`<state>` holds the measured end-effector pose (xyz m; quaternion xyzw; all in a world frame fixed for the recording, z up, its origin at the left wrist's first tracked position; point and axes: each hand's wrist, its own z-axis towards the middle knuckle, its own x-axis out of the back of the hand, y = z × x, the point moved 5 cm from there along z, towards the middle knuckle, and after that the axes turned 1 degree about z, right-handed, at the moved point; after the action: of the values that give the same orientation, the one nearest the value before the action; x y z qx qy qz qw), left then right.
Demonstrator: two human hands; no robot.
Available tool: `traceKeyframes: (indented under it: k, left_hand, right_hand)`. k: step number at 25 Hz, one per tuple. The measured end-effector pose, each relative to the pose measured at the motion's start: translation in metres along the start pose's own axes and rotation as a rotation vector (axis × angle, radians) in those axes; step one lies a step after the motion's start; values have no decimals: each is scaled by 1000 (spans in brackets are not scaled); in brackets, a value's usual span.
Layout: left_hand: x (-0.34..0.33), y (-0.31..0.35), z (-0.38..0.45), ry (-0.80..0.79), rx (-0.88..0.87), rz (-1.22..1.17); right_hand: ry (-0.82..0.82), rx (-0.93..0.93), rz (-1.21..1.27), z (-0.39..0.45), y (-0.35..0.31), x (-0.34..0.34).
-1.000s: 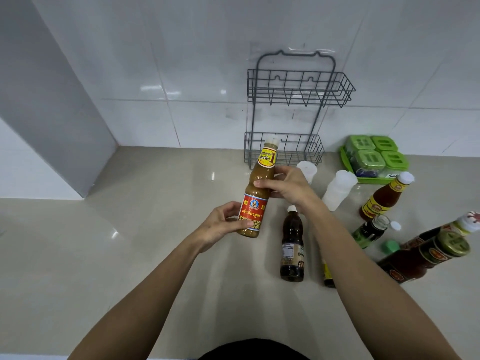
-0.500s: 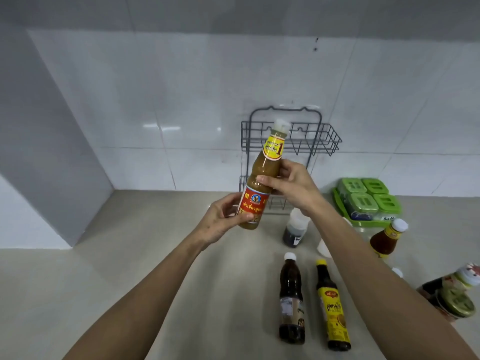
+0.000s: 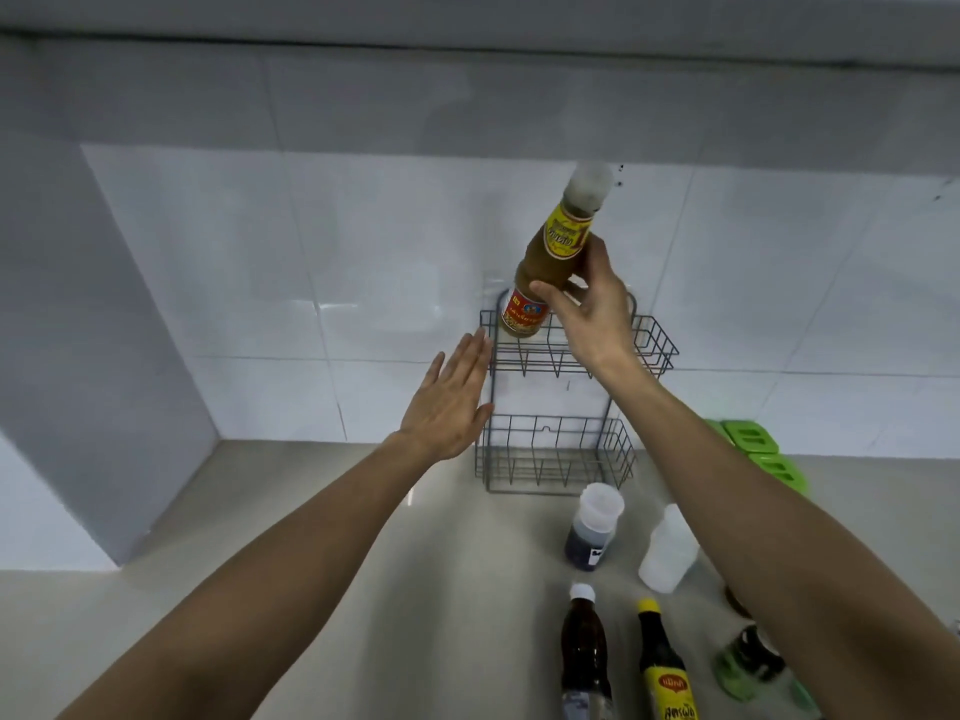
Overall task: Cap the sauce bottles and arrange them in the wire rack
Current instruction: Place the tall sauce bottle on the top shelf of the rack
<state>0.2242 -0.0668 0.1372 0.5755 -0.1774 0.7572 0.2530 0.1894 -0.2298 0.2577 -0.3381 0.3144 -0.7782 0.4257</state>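
Note:
My right hand (image 3: 589, 309) grips a brown sauce bottle (image 3: 550, 257) with a white cap and red-yellow label, held tilted with its base at the left end of the top tier of the grey wire rack (image 3: 649, 345) on the tiled wall. My left hand (image 3: 452, 402) is flat and open beside the rack's left edge, holding nothing. On the counter below lie a dark bottle with a white cap (image 3: 584, 652) and a yellow-capped, yellow-labelled bottle (image 3: 662, 667).
A small dark jar with a clear lid (image 3: 595, 527) and a white plastic bottle (image 3: 667, 548) stand in front of the rack's lower tier (image 3: 556, 454). Green lidded containers (image 3: 758, 449) sit at the right. More bottles (image 3: 753, 662) lie partly hidden under my right forearm.
My right hand has lifted the brown bottle up to the rack's top tier. My left hand let go of it and now hovers open by the rack. The view tilted upward.

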Motion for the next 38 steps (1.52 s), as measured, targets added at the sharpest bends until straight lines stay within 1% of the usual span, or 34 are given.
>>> traceKeyframes:
  k: [3,6,10,15,19,22,25,26,27,28,29,30,31,33,35,36,38]
  left_hand:
    - [-9,0,2,-34,37,43]
    - [-10,-1,2,-30,50,22]
    - [-8,-1,1,-59,45,8]
    - [-9,-1,3,-70,61,-26]
    - [-10,1,0,-86,62,-18]
    - [-1,-5,8,-104,82,-34]
    - [2,-7,7,-73,103,-25]
    - [-12,11,3,-144,33,-59]
    - [-21,22,0,-193,-11,-70]
    - [-29,22,-5,-178,-2,-63]
    - [-29,23,-6,-171,27,-55]
    - [-23,20,-2,-146,47,-90]
    - [-17,14,2,-133,60,-115]
    - [-11,4,4,-93,77,-125]
    - [-9,0,3,-74,99,-152]
    - [-10,0,3,-67,95,-159]
    - [-10,0,4,-72,85,-161]
  right_hand:
    - [-81,-39,-72,10,14,-16]
    - [-123,-118,-25,16,29,-31]
    - [-164,-208,-50,23,40,-40]
    - [-250,-217,-71,28,40,-48]
    - [-251,-228,-77,25,42,-47]
    - [-263,-250,-141,27,40,-50]
    - [-169,-229,-137,2,32,-40]
    - [-65,-287,-153,-33,43,-21]
    - [12,-308,-155,-60,49,-8]
    - [45,-311,-157,-81,54,0]
    - [42,-357,-185,-103,60,7]
    - [9,-431,-236,-121,66,13]
    - [-66,-513,-331,-134,75,15]
    - [-317,-691,-554,-165,99,16]
    - [-547,-809,-719,-205,119,16]
    - [-617,-844,-766,-225,124,17]
    - [-662,-890,-814,-253,130,21]
